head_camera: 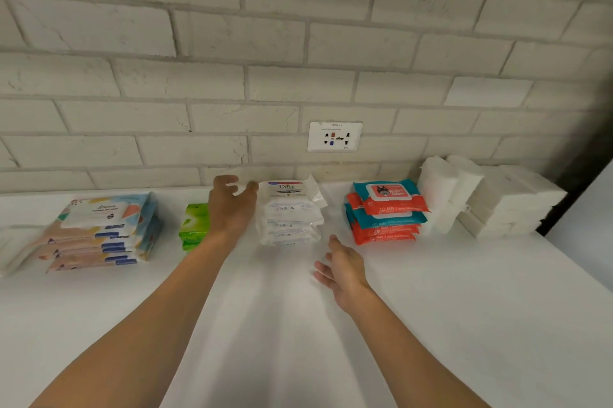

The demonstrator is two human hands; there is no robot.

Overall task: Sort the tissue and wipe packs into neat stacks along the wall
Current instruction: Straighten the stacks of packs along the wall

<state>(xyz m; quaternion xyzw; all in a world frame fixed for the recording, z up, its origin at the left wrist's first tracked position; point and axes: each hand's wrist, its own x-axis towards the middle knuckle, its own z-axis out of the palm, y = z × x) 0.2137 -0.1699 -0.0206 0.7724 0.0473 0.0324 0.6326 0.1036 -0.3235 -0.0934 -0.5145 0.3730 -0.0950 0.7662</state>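
Several stacks stand along the brick wall on a white counter (298,324). From the left: a pastel patterned wipe stack (99,231), a green pack stack (194,225) partly hidden by my left hand, a white Dove pack stack (290,211), a red-and-teal baby wipe stack (384,211), and white tissue packs (441,188) with more white packs (510,205) beside them. My left hand (230,205) hovers between the green and Dove stacks, fingers apart, holding nothing. My right hand (341,270) is open above the counter in front of the Dove stack.
A wall socket (334,136) sits above the Dove stack. The counter's right edge (577,261) runs diagonally past the white packs. A faint white pack edge (10,248) shows at the far left.
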